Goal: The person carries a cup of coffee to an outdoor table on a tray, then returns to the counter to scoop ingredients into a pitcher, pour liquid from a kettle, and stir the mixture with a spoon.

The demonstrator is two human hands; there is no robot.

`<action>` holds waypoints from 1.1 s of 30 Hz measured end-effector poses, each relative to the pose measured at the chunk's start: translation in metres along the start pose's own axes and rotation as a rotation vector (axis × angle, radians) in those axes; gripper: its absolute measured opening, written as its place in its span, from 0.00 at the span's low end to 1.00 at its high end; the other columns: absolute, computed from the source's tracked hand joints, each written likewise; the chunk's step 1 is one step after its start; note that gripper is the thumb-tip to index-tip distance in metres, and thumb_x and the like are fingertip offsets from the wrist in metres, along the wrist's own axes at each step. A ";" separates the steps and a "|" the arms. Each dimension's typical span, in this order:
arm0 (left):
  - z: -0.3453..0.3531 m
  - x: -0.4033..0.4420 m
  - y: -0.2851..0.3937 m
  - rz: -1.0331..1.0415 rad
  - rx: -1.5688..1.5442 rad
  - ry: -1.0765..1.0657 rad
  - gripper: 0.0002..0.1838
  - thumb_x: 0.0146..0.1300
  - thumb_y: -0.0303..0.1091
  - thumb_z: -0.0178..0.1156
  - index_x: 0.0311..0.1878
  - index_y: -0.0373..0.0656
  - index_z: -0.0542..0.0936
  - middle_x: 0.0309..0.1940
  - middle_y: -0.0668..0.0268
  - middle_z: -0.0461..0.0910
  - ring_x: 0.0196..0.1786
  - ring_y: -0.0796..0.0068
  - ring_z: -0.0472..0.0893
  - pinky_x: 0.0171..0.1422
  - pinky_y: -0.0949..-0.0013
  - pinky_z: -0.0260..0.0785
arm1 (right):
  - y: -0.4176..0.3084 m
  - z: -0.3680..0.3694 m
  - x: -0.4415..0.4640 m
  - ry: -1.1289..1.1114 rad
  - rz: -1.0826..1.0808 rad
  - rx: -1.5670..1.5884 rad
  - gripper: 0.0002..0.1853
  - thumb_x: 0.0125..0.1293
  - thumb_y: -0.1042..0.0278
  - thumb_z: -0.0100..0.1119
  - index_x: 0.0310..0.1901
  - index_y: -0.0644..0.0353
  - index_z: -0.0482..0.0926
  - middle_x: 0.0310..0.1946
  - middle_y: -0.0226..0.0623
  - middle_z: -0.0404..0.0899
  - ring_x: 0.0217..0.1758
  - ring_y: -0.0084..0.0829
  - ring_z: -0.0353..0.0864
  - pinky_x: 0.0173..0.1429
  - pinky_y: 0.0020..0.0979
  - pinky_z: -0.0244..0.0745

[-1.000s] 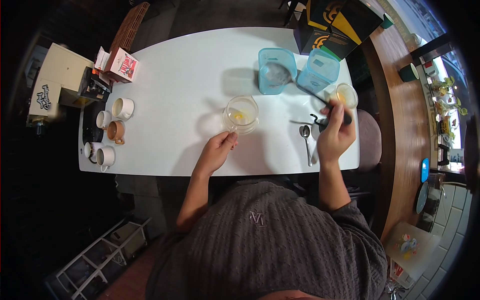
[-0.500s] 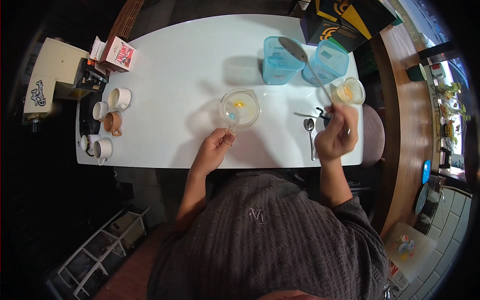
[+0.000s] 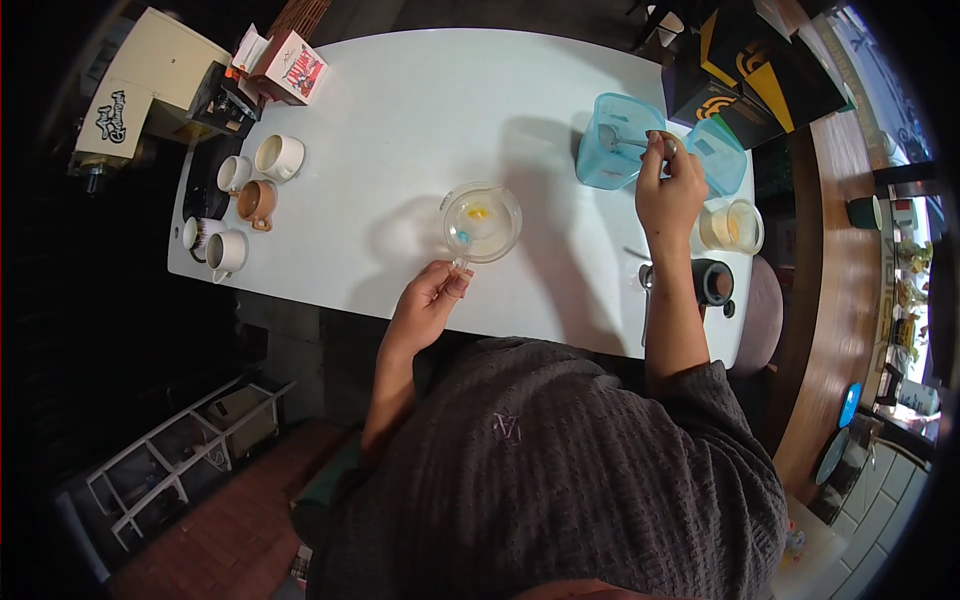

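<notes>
My left hand (image 3: 425, 308) is closed around the handle of a clear glass measuring jug (image 3: 500, 240), which has a yellow spot and a small blue spot in it. Over at the right, my right hand (image 3: 672, 195) pinches the handle of a metal spoon (image 3: 626, 141). The spoon's bowl is at the mouth of a blue translucent container (image 3: 603, 172); what lies inside that container is hard to make out. Beside it stands another blue container (image 3: 728, 172), partly behind my hand. A second spoon (image 3: 646, 280) lies on the table, partly hidden by my right forearm.
On the white table (image 3: 420, 110) a glass jar (image 3: 744, 226) with yellowish contents and a dark round container (image 3: 713, 283) sit at the right. Several mugs (image 3: 228, 252), a small carton (image 3: 292, 72) and a cream-coloured machine (image 3: 150, 75) are at the left. Black-and-yellow boxes (image 3: 745, 85) stand far right.
My right hand has moved forward, bringing the spoon from the air down to the blue container's mouth. The view has turned a little. My left hand still holds the jug.
</notes>
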State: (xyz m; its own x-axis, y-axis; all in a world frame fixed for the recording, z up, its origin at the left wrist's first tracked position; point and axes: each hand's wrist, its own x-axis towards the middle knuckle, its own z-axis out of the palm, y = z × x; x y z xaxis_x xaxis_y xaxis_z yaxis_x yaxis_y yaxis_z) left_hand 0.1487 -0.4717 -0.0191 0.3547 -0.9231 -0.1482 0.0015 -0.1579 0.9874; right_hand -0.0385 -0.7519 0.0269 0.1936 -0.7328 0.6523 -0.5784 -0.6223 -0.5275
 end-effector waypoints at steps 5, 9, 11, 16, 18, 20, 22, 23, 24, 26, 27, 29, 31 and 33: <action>-0.008 0.004 -0.007 -0.013 0.122 -0.020 0.18 0.75 0.44 0.52 0.45 0.36 0.78 0.40 0.69 0.78 0.39 0.83 0.69 0.49 0.75 0.66 | -0.001 0.006 0.002 -0.039 -0.002 -0.036 0.08 0.65 0.68 0.59 0.38 0.61 0.85 0.25 0.41 0.82 0.29 0.39 0.79 0.38 0.37 0.72; -0.006 0.008 -0.005 -0.027 0.123 -0.028 0.18 0.76 0.44 0.51 0.45 0.35 0.78 0.38 0.70 0.77 0.38 0.83 0.69 0.49 0.76 0.66 | 0.000 0.009 0.005 -0.030 -0.008 0.005 0.08 0.63 0.69 0.59 0.34 0.63 0.84 0.24 0.43 0.81 0.28 0.44 0.78 0.39 0.41 0.72; -0.005 0.010 -0.006 -0.041 0.127 -0.024 0.19 0.76 0.44 0.51 0.46 0.35 0.79 0.36 0.71 0.75 0.38 0.83 0.69 0.48 0.76 0.66 | 0.002 0.009 0.008 -0.035 0.003 0.007 0.08 0.64 0.69 0.59 0.34 0.63 0.84 0.24 0.43 0.81 0.28 0.44 0.78 0.39 0.41 0.72; 0.000 0.012 -0.006 -0.042 0.091 -0.009 0.17 0.74 0.43 0.55 0.44 0.35 0.80 0.33 0.71 0.73 0.36 0.82 0.68 0.44 0.75 0.64 | 0.001 0.005 0.009 -0.083 0.108 0.030 0.09 0.64 0.68 0.58 0.34 0.64 0.84 0.24 0.44 0.82 0.29 0.44 0.79 0.38 0.41 0.73; 0.001 0.012 -0.006 -0.040 0.045 0.016 0.15 0.71 0.41 0.59 0.42 0.35 0.81 0.33 0.70 0.72 0.34 0.81 0.67 0.40 0.75 0.63 | 0.003 0.004 0.008 -0.096 0.194 0.080 0.10 0.65 0.68 0.57 0.35 0.65 0.84 0.24 0.45 0.82 0.28 0.42 0.80 0.36 0.38 0.73; 0.000 0.012 -0.008 -0.042 0.072 0.019 0.16 0.72 0.41 0.58 0.42 0.35 0.81 0.33 0.70 0.72 0.33 0.81 0.67 0.40 0.74 0.63 | 0.002 0.002 0.007 -0.061 0.225 0.093 0.11 0.66 0.67 0.57 0.36 0.65 0.84 0.23 0.45 0.82 0.27 0.39 0.81 0.35 0.36 0.73; -0.001 0.011 -0.010 -0.044 0.083 0.015 0.16 0.72 0.42 0.58 0.42 0.35 0.81 0.32 0.69 0.72 0.33 0.81 0.67 0.41 0.74 0.63 | 0.000 -0.004 0.007 -0.025 0.255 0.108 0.11 0.66 0.67 0.57 0.36 0.66 0.84 0.23 0.44 0.81 0.26 0.35 0.82 0.34 0.33 0.74; -0.002 0.011 -0.010 -0.046 0.094 0.009 0.17 0.72 0.42 0.57 0.42 0.35 0.81 0.32 0.69 0.72 0.33 0.81 0.68 0.41 0.74 0.64 | -0.003 -0.009 0.008 -0.031 0.319 0.119 0.12 0.69 0.66 0.57 0.38 0.66 0.84 0.24 0.40 0.83 0.28 0.29 0.82 0.36 0.29 0.74; -0.001 0.011 -0.009 -0.043 0.095 0.008 0.17 0.72 0.42 0.57 0.42 0.35 0.81 0.32 0.69 0.72 0.33 0.81 0.68 0.41 0.74 0.64 | -0.004 -0.013 0.009 -0.037 0.384 0.130 0.13 0.71 0.65 0.56 0.41 0.67 0.84 0.25 0.36 0.84 0.30 0.22 0.83 0.37 0.24 0.75; 0.000 0.010 -0.006 -0.077 0.072 0.010 0.18 0.73 0.44 0.56 0.41 0.34 0.80 0.32 0.68 0.73 0.34 0.80 0.69 0.42 0.74 0.65 | -0.001 -0.019 0.008 0.006 0.383 0.157 0.13 0.71 0.65 0.56 0.41 0.67 0.84 0.26 0.35 0.85 0.30 0.22 0.83 0.37 0.24 0.75; 0.001 0.011 -0.005 -0.073 0.073 0.008 0.18 0.73 0.44 0.56 0.41 0.34 0.80 0.32 0.68 0.73 0.34 0.80 0.69 0.42 0.74 0.65 | -0.001 -0.021 0.007 0.044 0.384 0.185 0.13 0.72 0.65 0.55 0.41 0.68 0.83 0.28 0.35 0.85 0.31 0.21 0.83 0.37 0.23 0.75; 0.003 0.012 -0.003 -0.108 0.082 0.037 0.19 0.73 0.45 0.56 0.41 0.34 0.80 0.31 0.68 0.74 0.35 0.81 0.70 0.43 0.74 0.65 | -0.003 -0.027 0.008 0.100 0.370 0.211 0.13 0.70 0.65 0.56 0.40 0.67 0.83 0.26 0.36 0.84 0.29 0.22 0.84 0.36 0.24 0.75; 0.003 0.012 -0.003 -0.122 0.126 0.021 0.21 0.74 0.47 0.53 0.41 0.35 0.80 0.34 0.68 0.77 0.37 0.81 0.72 0.44 0.74 0.66 | -0.006 -0.035 0.009 0.157 0.341 0.210 0.12 0.70 0.66 0.56 0.39 0.67 0.83 0.24 0.37 0.84 0.28 0.24 0.85 0.35 0.24 0.76; 0.004 0.014 -0.001 -0.135 0.170 0.003 0.23 0.75 0.49 0.50 0.42 0.36 0.80 0.36 0.68 0.80 0.39 0.82 0.73 0.46 0.73 0.66 | -0.002 -0.038 0.007 0.173 0.313 0.201 0.12 0.70 0.66 0.56 0.39 0.68 0.83 0.24 0.37 0.84 0.29 0.24 0.85 0.35 0.24 0.76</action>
State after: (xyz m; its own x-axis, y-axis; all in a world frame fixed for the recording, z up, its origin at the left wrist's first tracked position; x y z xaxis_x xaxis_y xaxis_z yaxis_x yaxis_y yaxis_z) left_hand 0.1496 -0.4856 -0.0225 0.3647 -0.8885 -0.2785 -0.1086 -0.3376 0.9350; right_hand -0.0655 -0.7454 0.0535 -0.1136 -0.8489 0.5163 -0.4180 -0.4305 -0.7999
